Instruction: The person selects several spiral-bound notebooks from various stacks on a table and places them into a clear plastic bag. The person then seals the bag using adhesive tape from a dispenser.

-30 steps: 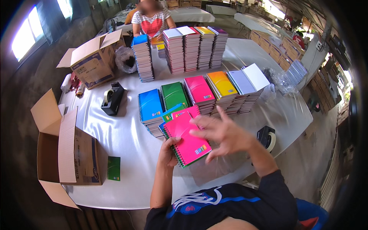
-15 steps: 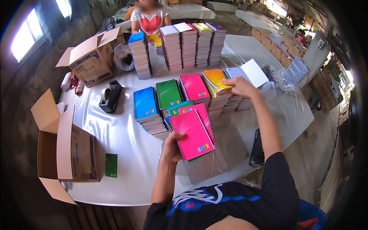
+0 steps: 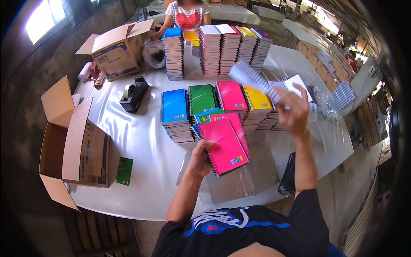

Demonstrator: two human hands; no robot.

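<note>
My left hand grips a fanned bunch of spiral notebooks, with a pink spiral notebook on top and blue and green ones showing behind. Raised over the right part of the row, my right hand is closed on a spiral notebook, tilted and smeared by motion, its pale side showing. Below stand stacks of notebooks: a blue stack, a green stack, a pink stack and a yellow stack. A white-topped stack is partly behind my right hand.
Clear plastic sheets lie before me, beside a black object. Leftward are an open carton, a green notebook cover and a tape dispenser. Taller notebook stacks, another carton and a seated person are across the table.
My right hand has lifted a notebook off the yellow stack and swung it up, turning it. My left hand still holds its bunch. The view has shifted a little.
</note>
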